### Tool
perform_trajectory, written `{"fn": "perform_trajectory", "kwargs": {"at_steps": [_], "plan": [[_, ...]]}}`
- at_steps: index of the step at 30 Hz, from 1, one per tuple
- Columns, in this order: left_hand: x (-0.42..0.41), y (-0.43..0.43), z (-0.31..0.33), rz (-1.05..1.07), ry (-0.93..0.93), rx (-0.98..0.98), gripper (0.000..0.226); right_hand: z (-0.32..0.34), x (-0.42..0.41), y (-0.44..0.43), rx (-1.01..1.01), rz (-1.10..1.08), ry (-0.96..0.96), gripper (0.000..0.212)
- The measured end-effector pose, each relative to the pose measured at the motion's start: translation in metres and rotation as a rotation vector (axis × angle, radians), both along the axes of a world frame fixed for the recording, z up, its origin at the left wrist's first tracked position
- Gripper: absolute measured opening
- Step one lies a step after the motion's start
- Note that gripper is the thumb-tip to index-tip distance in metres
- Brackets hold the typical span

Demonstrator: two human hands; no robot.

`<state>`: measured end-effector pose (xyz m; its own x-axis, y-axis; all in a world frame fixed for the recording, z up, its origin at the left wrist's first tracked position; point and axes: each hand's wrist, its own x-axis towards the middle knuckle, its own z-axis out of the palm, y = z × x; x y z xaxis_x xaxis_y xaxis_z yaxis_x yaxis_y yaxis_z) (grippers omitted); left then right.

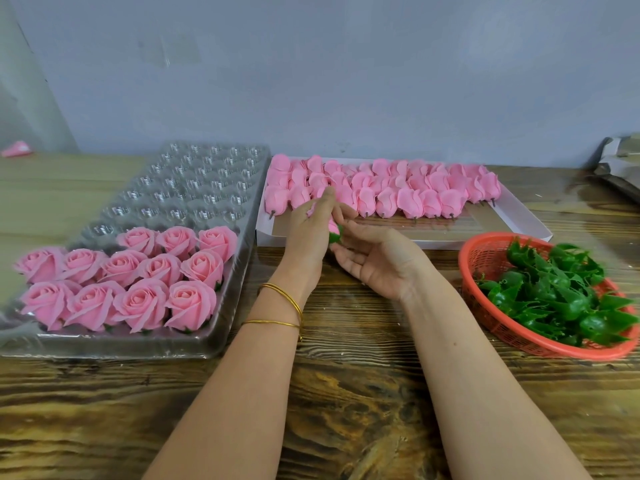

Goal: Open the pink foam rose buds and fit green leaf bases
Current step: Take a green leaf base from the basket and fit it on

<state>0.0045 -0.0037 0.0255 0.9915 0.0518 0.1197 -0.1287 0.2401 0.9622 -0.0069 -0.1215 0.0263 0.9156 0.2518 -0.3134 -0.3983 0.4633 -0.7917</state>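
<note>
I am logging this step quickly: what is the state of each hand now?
Left hand: holds a pink rose bud.
Right hand: touches the green leaf base of that bud; whether it grips cannot be told.

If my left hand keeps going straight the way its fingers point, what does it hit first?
Your left hand would most likely meet the front row of closed pink buds in the white box; its fingertips overlap them in the picture, though depth is unclear.
</note>
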Motion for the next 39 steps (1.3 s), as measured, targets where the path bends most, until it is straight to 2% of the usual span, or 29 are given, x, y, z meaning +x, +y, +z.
{"fn": "perform_trajectory", "kwargs": {"at_steps": [4,9,12,17,21,31,36,39], "plan": [[-0.0013,-0.0005,0.0018,0.019,0.004,-0.023,0.062,-0.0007,-0.0023,0.0044,-0.052,0.060,-0.001,0.016],[-0.0023,0.0009,0.0018,0.001,-0.009,0.003,0.060,-0.0030,-0.0012,0.0087,0.047,0.057,0.018,0.014],[-0.0013,0.0027,0.0002,0.008,-0.025,0.020,0.049,-0.0043,-0.0018,0.0095,0.085,0.062,0.026,0.013],[0.0006,0.0033,-0.0023,-0.017,-0.024,0.000,0.032,-0.0047,-0.0031,0.0070,0.120,0.098,0.000,0.035],[0.0003,0.0039,-0.0018,-0.023,-0.033,0.002,0.030,-0.0056,-0.0028,0.0070,0.121,0.126,-0.026,0.020],[-0.0004,0.0016,0.0003,-0.008,-0.005,0.062,0.058,-0.0033,-0.0043,0.0071,0.114,0.112,-0.034,0.024],[0.0013,0.0015,0.0005,-0.001,0.030,-0.038,0.061,-0.0001,-0.0053,0.0064,0.170,0.100,0.003,0.014],[0.0023,0.0033,0.0004,-0.005,0.050,-0.102,0.060,0.0004,-0.0057,0.0057,0.173,0.108,0.011,0.015]]}}
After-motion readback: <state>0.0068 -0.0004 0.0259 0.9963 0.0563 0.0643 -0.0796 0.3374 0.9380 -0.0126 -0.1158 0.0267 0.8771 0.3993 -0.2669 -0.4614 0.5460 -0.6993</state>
